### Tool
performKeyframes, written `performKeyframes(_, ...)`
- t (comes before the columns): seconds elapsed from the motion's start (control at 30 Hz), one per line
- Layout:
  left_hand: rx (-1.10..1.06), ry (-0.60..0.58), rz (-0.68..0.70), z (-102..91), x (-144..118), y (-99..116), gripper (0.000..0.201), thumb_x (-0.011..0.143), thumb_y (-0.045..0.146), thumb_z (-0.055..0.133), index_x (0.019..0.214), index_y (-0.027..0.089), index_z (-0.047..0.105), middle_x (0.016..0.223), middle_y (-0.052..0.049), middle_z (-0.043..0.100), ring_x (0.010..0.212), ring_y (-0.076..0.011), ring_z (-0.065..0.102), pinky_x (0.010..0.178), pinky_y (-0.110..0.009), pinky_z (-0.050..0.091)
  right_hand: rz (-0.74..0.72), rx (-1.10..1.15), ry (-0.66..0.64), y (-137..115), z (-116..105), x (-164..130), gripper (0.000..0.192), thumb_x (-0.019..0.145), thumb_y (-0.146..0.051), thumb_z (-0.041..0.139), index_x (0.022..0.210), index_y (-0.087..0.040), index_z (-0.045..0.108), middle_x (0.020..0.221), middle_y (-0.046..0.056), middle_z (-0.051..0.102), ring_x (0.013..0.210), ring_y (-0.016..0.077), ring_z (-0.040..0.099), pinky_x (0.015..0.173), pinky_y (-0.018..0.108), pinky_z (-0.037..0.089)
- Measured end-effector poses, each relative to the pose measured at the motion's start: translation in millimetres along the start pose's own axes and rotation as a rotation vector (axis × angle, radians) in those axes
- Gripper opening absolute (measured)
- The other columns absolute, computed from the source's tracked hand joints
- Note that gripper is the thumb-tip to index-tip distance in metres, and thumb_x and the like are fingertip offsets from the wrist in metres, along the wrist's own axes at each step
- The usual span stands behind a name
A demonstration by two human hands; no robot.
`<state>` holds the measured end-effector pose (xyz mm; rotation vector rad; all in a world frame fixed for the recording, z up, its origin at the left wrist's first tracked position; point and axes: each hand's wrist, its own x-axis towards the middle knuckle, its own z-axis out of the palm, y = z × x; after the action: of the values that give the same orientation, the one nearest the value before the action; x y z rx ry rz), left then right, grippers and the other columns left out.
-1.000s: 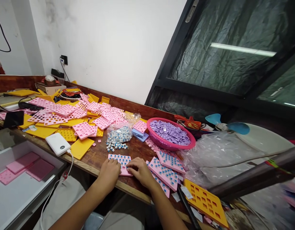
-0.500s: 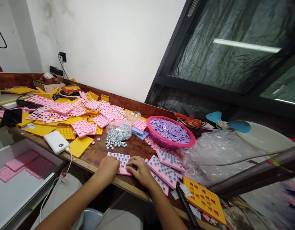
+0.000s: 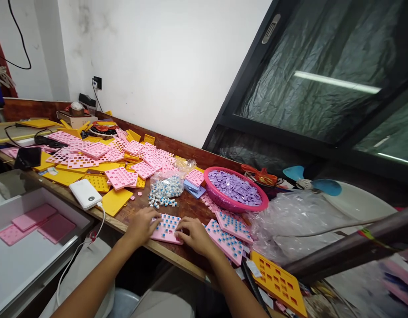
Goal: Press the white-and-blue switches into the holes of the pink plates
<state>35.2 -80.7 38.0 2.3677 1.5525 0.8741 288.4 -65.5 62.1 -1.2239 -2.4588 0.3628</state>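
A pink plate (image 3: 166, 227) filled with blue-topped switches lies near the front edge of the wooden bench (image 3: 137, 213). My left hand (image 3: 141, 225) rests on its left side and my right hand (image 3: 194, 235) presses on its right side, fingers bent over the switches. Just behind it lies a heap of loose white and blue switches (image 3: 162, 194) spilling from a clear bag. To the right are more filled pink plates (image 3: 228, 234).
A pink basket of purple keycaps (image 3: 235, 189) stands behind the plates. Pink and yellow empty plates (image 3: 101, 161) pile up to the left, with a white power bank (image 3: 85, 194). A yellow plate (image 3: 278, 282), crumpled plastic (image 3: 290, 218) and a white drawer (image 3: 21, 247) flank me.
My view shifted slightly. My left hand slid a little to the left on the pink plate; both hands stay on it.
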Motion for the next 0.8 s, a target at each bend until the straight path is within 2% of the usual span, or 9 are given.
performKeyframes(0.07, 0.024, 0.052, -0.042, -3.2, 13.4, -17.9, 0.027, 0.103, 0.023, 0.045, 0.111, 0.020, 0.071, 0.111, -0.010, 0.068, 0.106, -0.0230, 0.061, 0.092, -0.034, 0.044, 0.086, 0.046, 0.028, 9.0, -5.5, 19.4, 0.010, 0.091, -0.026, 0.068, 0.096, -0.022, 0.076, 0.097, 0.003, 0.074, 0.087, 0.0186, 0.067, 0.078, 0.028, 0.046)
performKeyframes(0.17, 0.061, 0.046, -0.041, -0.7, 30.4, -37.1, 0.030, 0.098, 0.013, 0.046, 0.110, 0.022, 0.073, 0.114, -0.009, 0.067, 0.106, -0.0237, 0.061, 0.092, -0.035, 0.044, 0.178, 0.002, 0.111, 24.7, -3.9, 56.3, 0.015, 0.092, -0.019, 0.063, 0.100, -0.020, 0.075, 0.100, 0.006, 0.076, 0.091, 0.0195, 0.069, 0.080, 0.027, 0.047)
performKeyframes(0.27, 0.081, 0.009, -0.022, 6.9, 37.3, -45.1, 0.031, 0.094, 0.009, 0.051, 0.109, 0.025, 0.073, 0.114, -0.008, 0.067, 0.106, -0.0232, 0.061, 0.093, -0.034, 0.044, 0.230, -0.036, 0.106, 36.9, 6.7, 88.8, 0.013, 0.090, -0.020, 0.066, 0.096, -0.021, 0.077, 0.099, 0.006, 0.078, 0.091, 0.0211, 0.070, 0.080, 0.027, 0.047)
performKeyframes(0.37, 0.075, -0.007, -0.050, 12.8, 37.3, -48.7, 0.026, 0.094, 0.011, 0.052, 0.105, 0.024, 0.072, 0.112, -0.008, 0.067, 0.106, -0.0222, 0.061, 0.093, -0.032, 0.044, 0.297, -0.075, 0.100, 44.3, 17.3, 105.6, 0.009, 0.087, -0.020, 0.070, 0.092, -0.021, 0.077, 0.099, 0.008, 0.079, 0.091, 0.0232, 0.070, 0.079, 0.028, 0.046)
performKeyframes(0.5, 0.031, 0.006, -0.129, 15.4, 34.7, -52.8, 0.016, 0.095, 0.016, 0.053, 0.098, 0.020, 0.068, 0.111, -0.009, 0.065, 0.104, -0.0217, 0.061, 0.093, -0.032, 0.045, 0.326, -0.094, 0.086, 49.1, 22.3, 108.2, 0.005, 0.080, -0.018, 0.077, 0.085, -0.019, 0.074, 0.094, 0.007, 0.078, 0.085, 0.0208, 0.068, 0.075, 0.026, 0.044)
performKeyframes(0.63, -0.046, 0.038, -0.160, 12.7, 32.7, -53.1, 0.014, 0.094, 0.015, 0.051, 0.094, 0.018, 0.065, 0.101, -0.008, 0.066, 0.099, -0.0220, 0.062, 0.091, -0.034, 0.046, 0.287, -0.085, 0.095, 46.6, 19.0, 105.6, 0.007, 0.079, -0.012, 0.075, 0.084, -0.017, 0.073, 0.091, 0.005, 0.076, 0.083, 0.0189, 0.066, 0.076, 0.025, 0.044)
performKeyframes(0.7, -0.109, 0.062, -0.136, 7.1, 31.5, -51.6, 0.015, 0.094, 0.015, 0.051, 0.099, 0.017, 0.065, 0.101, -0.008, 0.067, 0.099, -0.0212, 0.063, 0.092, -0.033, 0.048, 0.258, -0.074, 0.127, 42.0, 13.6, 100.9, 0.013, 0.081, -0.011, 0.071, 0.092, -0.016, 0.073, 0.095, 0.007, 0.075, 0.087, 0.0197, 0.066, 0.079, 0.027, 0.046)
performKeyframes(0.8, -0.211, 0.098, -0.078, -6.1, 26.2, -45.4, 0.025, 0.096, 0.019, 0.050, 0.116, 0.018, 0.065, 0.111, -0.008, 0.067, 0.104, -0.0198, 0.063, 0.094, -0.032, 0.049, 0.212, -0.041, 0.194, 30.7, 1.7, 79.7, 0.027, 0.087, -0.011, 0.062, 0.112, -0.015, 0.072, 0.107, 0.010, 0.072, 0.096, 0.0210, 0.065, 0.087, 0.030, 0.047)
